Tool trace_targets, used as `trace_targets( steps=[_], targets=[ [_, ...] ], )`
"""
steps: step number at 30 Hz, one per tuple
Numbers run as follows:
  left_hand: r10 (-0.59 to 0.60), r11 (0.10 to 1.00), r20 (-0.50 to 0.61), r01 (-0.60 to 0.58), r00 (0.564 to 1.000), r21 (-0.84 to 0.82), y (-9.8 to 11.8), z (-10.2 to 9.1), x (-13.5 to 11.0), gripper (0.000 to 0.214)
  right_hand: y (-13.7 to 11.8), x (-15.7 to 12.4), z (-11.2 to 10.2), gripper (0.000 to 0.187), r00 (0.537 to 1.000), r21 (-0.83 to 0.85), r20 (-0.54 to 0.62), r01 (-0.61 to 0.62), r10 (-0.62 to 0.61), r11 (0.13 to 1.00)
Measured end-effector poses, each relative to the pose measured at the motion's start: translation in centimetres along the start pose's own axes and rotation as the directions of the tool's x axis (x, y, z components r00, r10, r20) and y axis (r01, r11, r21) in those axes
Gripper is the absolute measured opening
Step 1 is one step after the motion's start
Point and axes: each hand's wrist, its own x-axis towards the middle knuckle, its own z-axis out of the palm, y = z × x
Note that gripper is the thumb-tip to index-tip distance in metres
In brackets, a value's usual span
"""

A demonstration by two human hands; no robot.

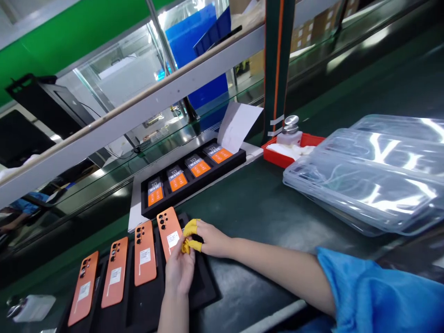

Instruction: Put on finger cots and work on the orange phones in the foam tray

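Dark green desk (263,203): our left hand (179,270) and right hand (211,239), yellow-cotted fingers, meet, both pinching the edge of the rightmost orange phone (169,231) in the black foam tray (204,286).

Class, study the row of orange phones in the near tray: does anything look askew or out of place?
Nothing stands out. Four orange phones lie back up in the black tray, evenly tilted. Both hands, left and right, meet beside the rightmost phone. The slot under them is hidden.
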Motion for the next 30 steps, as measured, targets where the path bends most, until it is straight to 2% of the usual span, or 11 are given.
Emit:
trace_targets(
  steps=[4, 8, 11, 15, 20, 23, 26, 30],
  targets=[
    [0.06, 0.995, 0.008, -0.06, 0.998, 0.078, -0.3, -0.1, -0.03, 0.024, -0.13, -0.04, 0.15, 0.018, 0.997, -0.068, -0.019, -0.075, 0.074, 0.995],
    [0.062, 0.984, 0.12, -0.081, 0.991, 0.158, -0.68, -0.26, -0.44, 0.024, -0.08, -0.01, 0.35, 0.014, 0.984, -0.101, -0.014, -0.176, 0.175, 0.979],
    [0.074, 0.978, 0.139, -0.1, 0.987, 0.185, -0.76, -0.17, -0.68, 0.025, -0.06, 0.18, 0.33, 0.011, 0.976, 0.051, -0.021, -0.214, 0.216, 0.975],
    [0.091, 0.982, 0.057, -0.099, 0.994, 0.163, -0.52, 0.02, -0.56, 0.024, 0.02, 0.51, 0.34, 0.009, 0.958, 0.33, -0.076, -0.238, 0.277, 0.914],
    [0.028, 0.996, -0.009, -0.027, 1.0, 0.081, -0.07, -0.05, -0.33, 0.02, 0.18, 0.62, 0.46, 0.011, 0.92, 0.435, -0.142, -0.273, 0.364, 0.858],
    [-0.024, 0.999, 0.046, 0.026, 0.999, -0.041, 0.08, -0.14, -0.41, 0.031, 0.12, 0.45, 0.51, 0.013, 0.922, 0.355, -0.232, -0.218, 0.311, 0.909],
    [-0.065, 0.997, 0.106, 0.069, 0.992, -0.033, 0.01, -0.09, -0.52, 0.031, -0.07, 0.28, 0.68, 0.017, 0.945, 0.262, -0.239, -0.158, 0.222, 0.952],
    [0.055, 0.991, 0.094, -0.066, 0.994, 0.114, -0.27, -0.15, -0.56, 0.019, -0.21, 0.34, 0.92, 0.019, 0.945, 0.367, -0.182, -0.192, 0.272, 0.91]
  ],
)
